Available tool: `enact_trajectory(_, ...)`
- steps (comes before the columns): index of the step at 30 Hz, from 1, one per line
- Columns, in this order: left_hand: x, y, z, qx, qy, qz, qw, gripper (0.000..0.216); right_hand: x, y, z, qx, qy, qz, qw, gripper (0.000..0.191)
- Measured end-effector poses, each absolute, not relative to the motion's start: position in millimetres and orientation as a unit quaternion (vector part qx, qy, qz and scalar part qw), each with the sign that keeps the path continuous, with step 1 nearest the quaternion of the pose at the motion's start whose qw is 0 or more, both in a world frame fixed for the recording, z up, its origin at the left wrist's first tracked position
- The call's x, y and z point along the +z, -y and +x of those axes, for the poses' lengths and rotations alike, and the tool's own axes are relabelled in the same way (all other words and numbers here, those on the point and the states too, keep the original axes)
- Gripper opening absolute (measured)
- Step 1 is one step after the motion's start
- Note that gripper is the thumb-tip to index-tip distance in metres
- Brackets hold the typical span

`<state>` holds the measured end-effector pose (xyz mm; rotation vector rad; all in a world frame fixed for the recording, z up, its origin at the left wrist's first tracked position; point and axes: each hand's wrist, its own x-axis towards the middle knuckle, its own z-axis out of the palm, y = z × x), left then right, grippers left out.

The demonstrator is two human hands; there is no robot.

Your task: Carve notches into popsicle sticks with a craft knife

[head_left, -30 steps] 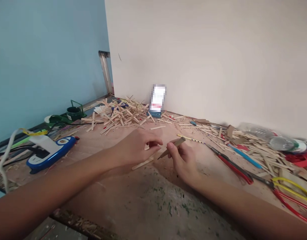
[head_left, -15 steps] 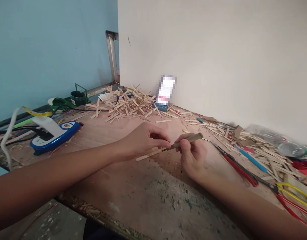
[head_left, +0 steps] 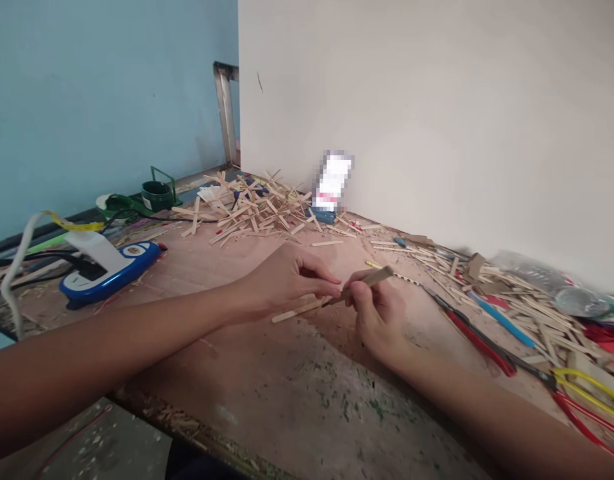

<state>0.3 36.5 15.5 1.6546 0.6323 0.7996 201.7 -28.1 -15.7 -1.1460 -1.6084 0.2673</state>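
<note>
Hands meet near the middle of the worn, paint-flecked wooden tabletop. The left hand pinches one end of a flat pale wooden craft stick between thumb and fingertips, its grip narrow and closed on the stick, whose other end rests on the tabletop, pointing back toward the person. The right hand is curled round a slim brown wooden-handled cutting tool, grip closed on the handle, the tool's tip touching the stick just beside the left fingertips.

Compared with half a second ago, the right hand has drawn a little closer to the left and the tool's handle lies at a lower slant; the left hand and the stick have hardly shifted. A second ago the tool's tip was clear of the stick and the two hands were further apart.

Behind the hands lies a heap of loose pale wooden sticks. To the right, red-handled pliers lie on the tabletop near more scattered sticks. On the left sits a blue and white power strip with a plug in it.
</note>
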Motion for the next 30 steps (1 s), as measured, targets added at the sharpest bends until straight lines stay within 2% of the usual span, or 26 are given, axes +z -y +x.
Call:
enact_trajectory(15, 14.8, -38.9, -1.0, 0.344, -0.266, 0.702, 0.563, 0.006, -18.6, 27.0, 201.1, 0.109, 0.665, -0.479, 0.563, 0.042)
enact_trajectory(20, 14.4, -38.9, -1.4, 0.342, -0.264, 0.706, 0.561, 0.008, -13.3, 29.8, 199.5, 0.134, 0.68, -0.474, 0.543, 0.045)
enact_trajectory(26, 12.5, -38.3, -0.7, 0.35, -0.27, 0.702, 0.559, 0.008, -10.5, 31.5, 200.1, 0.115, 0.644, -0.46, 0.6, 0.046)
enact_trajectory(30, 12.1, -38.3, -1.7, 0.345, -0.259, 0.708, 0.559, 0.005, -10.6, 30.1, 199.1, 0.123, 0.651, -0.456, 0.594, 0.044)
